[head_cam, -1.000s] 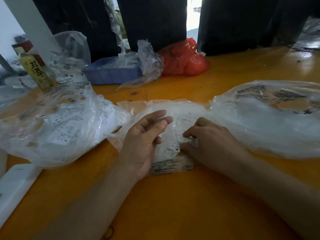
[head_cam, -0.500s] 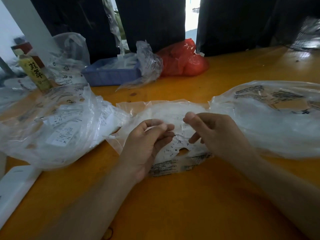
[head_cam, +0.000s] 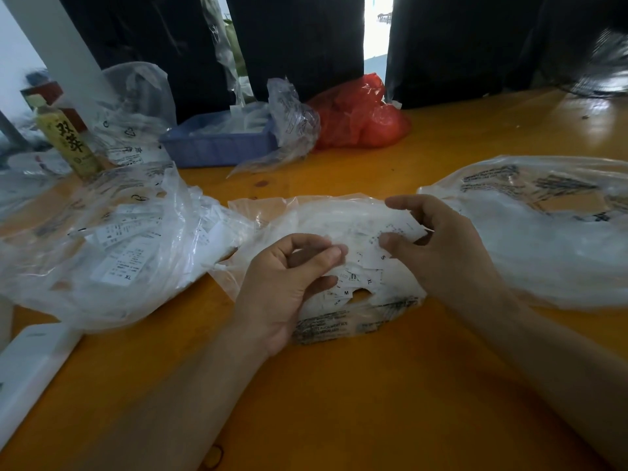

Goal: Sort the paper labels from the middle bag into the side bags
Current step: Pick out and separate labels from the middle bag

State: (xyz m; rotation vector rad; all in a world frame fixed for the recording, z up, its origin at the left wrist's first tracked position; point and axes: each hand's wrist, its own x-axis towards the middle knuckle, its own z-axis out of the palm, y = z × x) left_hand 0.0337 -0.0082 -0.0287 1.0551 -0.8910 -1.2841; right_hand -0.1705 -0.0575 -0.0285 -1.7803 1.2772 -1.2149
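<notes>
A: On an orange table (head_cam: 339, 402), a person's hands work over the middle bag (head_cam: 319, 215), a clear plastic bag lying between two others.

B: The right hand (head_cam: 448, 253) is raised above it, thumb and fingers pinching a label (head_cam: 402, 229). The left hand (head_cam: 285, 283) sits beside it over the bag's near edge, fingers curled with thumb meeting fingertips; whether it holds a label cannot be told.

A: Loose labels (head_cam: 356, 283), some marked M, XL and S, lie heaped in the middle bag under both hands.

B: The left bag (head_cam: 102, 239) holds larger printed labels; the right bag (head_cam: 530, 232) shows only cloudy white contents.

A: Behind stand a blue tray (head_cam: 217, 147), a red bag (head_cam: 360, 120) and a bottle (head_cam: 64, 137).
</notes>
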